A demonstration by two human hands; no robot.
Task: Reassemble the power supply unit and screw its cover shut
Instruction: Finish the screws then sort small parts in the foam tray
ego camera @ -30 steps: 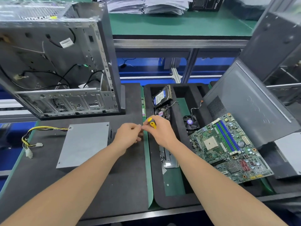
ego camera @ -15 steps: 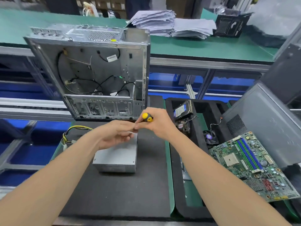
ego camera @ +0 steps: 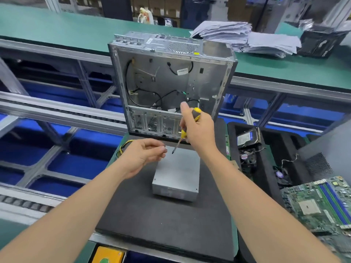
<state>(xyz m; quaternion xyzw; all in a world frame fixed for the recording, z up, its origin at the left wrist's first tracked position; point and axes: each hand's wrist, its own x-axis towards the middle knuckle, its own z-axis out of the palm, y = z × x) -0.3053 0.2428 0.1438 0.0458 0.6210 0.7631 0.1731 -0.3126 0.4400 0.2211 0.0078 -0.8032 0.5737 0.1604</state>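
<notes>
The grey metal power supply unit [ego camera: 177, 172] lies flat on the black foam mat [ego camera: 167, 221], its yellow and black cables [ego camera: 124, 147] trailing off to the far left. My right hand [ego camera: 199, 130] grips a yellow-and-black screwdriver [ego camera: 183, 132], tip angled down over the unit's far left corner. My left hand [ego camera: 143, 156] hovers at that corner, fingertips pinched together close to the tip; whether a screw sits between them is too small to see.
An open, empty computer case [ego camera: 171, 82] stands upright just behind the unit. To the right, a black foam tray [ego camera: 266, 154] holds a hard drive [ego camera: 247, 137] and fans; a green motherboard [ego camera: 319, 205] lies at the right edge. Conveyor rails run on the left.
The view has swung left and up, so the unit now lies centred below me. My right hand has lifted the screwdriver and tilted its tip down; my hands have drawn slightly apart.
</notes>
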